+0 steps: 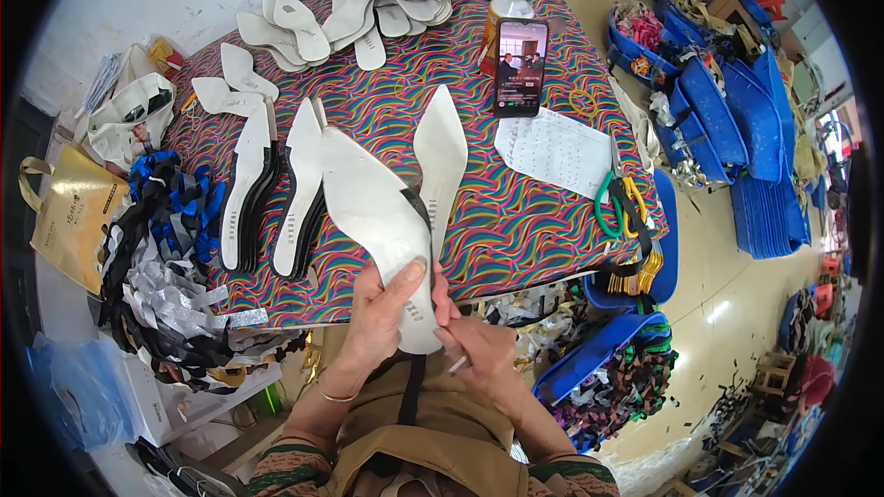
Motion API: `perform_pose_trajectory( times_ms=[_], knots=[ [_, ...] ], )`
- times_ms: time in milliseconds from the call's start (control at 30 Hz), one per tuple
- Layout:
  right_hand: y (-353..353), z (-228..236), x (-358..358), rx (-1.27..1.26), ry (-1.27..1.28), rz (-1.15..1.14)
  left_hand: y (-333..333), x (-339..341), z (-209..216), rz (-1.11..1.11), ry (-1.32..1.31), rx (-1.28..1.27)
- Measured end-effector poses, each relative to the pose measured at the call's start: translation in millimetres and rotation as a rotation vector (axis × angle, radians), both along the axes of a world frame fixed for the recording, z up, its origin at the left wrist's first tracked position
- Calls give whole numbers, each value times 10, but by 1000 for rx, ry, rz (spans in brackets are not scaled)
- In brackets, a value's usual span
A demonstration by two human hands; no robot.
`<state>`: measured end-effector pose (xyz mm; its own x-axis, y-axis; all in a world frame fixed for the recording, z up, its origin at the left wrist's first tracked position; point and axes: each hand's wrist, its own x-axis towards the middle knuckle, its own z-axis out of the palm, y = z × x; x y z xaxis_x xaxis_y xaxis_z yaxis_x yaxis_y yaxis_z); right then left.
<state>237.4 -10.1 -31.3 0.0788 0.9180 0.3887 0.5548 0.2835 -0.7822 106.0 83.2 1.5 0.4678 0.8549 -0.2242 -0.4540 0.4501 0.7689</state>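
My left hand (376,313) grips a white shoe insole (373,198) at its heel end, thumb on top. The insole is tilted over the table's front edge, and black strip shows along part of its right side. My right hand (474,345) is closed beside the heel, fingertips against its right edge. A thin stick-like tool (458,365) pokes out from under that hand; the rest of it is hidden. Behind the held insole lies another white insole (442,143). Two stacks of black-edged insoles (244,184) (299,189) lie to the left. A black strip (412,391) hangs below the held insole.
Many white insoles (350,14) pile up at the back of the patterned table (368,101). A phone (521,69) leans against a bottle (512,5). Scissors (622,202) lie by a paper sheet (552,152) at right. Strips (170,285) heap at left; blue baskets (718,120) stand on the floor.
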Motion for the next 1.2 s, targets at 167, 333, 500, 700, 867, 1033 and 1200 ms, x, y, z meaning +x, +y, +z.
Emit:
perform_pose_trajectory(
  times_ms=[167,333,500,700,867,1033,1200],
  knots=[
    [256,250,205,-246,546,-98,-66,-13,6,-175,-126,-119],
    [470,303,269,-302,878,48,-136,53,28,-298,-4,70],
    [519,265,323,-330,731,38,-127,49,60,-308,126,80],
    [533,139,353,-170,488,23,-161,45,-14,-318,149,78],
    [392,-1,255,-309,724,69,-154,9,-114,-234,194,123],
    [261,68,124,-380,811,-93,9,71,22,-96,211,15],
    [67,107,-52,-263,99,-104,215,165,147,42,156,-3]
  ],
)
